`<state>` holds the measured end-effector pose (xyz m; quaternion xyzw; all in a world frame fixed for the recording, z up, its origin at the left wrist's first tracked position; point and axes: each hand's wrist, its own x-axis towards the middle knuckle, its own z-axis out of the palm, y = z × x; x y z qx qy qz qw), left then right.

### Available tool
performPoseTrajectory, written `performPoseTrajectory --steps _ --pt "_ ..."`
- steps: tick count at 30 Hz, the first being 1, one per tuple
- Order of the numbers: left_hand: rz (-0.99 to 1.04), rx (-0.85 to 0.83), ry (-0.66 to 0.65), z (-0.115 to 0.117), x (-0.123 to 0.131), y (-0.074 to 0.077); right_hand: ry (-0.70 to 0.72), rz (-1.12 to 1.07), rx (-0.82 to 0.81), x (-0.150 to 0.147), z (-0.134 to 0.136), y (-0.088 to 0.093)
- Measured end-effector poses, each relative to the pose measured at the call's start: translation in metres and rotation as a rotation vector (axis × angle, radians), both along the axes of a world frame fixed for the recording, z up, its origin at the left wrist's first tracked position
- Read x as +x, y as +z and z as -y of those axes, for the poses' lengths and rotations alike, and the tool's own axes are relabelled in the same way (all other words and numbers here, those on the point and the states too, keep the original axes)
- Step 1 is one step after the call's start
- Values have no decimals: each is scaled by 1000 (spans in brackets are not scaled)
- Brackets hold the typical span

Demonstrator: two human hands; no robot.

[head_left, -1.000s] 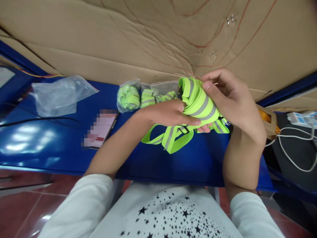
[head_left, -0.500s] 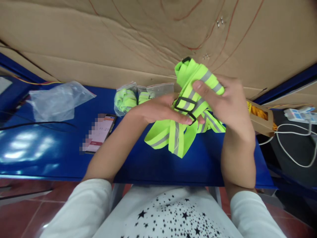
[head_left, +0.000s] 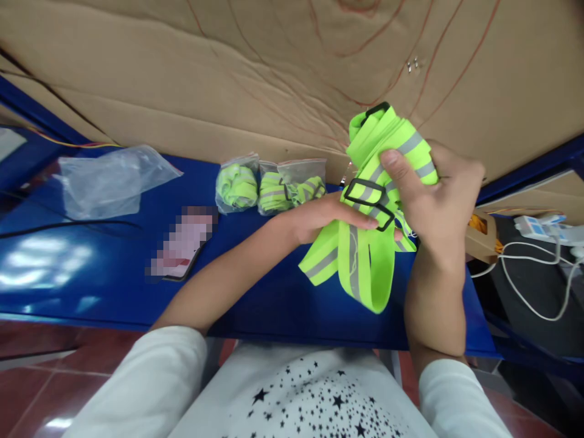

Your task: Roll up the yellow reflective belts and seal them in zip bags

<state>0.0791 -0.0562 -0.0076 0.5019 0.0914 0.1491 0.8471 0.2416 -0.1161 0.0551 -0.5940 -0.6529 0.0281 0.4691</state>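
A bundle of neon-green strap (head_left: pixel 383 143) with grey reflective stripes is held up over the blue table. My right hand (head_left: pixel 429 188) grips its upper part, the thumb lying across the folded layers. Lower down, my left hand (head_left: pixel 328 214) is closed on the strap beside two black buckles (head_left: pixel 365 192), its fingers partly behind the strap. Loose loops (head_left: pixel 353 261) hang below the hands. Another black buckle (head_left: pixel 378 111) shows at the top of the bundle.
Clear bags with green straps (head_left: pixel 237 184) stand along the cardboard at the back of the blue table (head_left: pixel 114 261). An unfilled plastic bag (head_left: pixel 107 182) and a phone (head_left: pixel 185 240) lie at left. A cardboard box (head_left: pixel 486 240) and white cables (head_left: pixel 538 258) are at right.
The strap bundle and both hands now appear further right in the view. The hanging loops reach lower, and more of the bagged straps behind my left hand is visible.
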Motion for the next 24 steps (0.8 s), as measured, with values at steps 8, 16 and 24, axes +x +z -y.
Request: performPoseTrajectory --steps 8,16,24 --pt "-153 292 147 -9 -6 -4 90 -130 65 10 -2 -3" --pt "-101 617 194 -11 -9 -2 388 -664 -431 33 -16 -8" --pt "-73 812 219 -15 -14 -4 384 -298 -370 26 -32 -29"
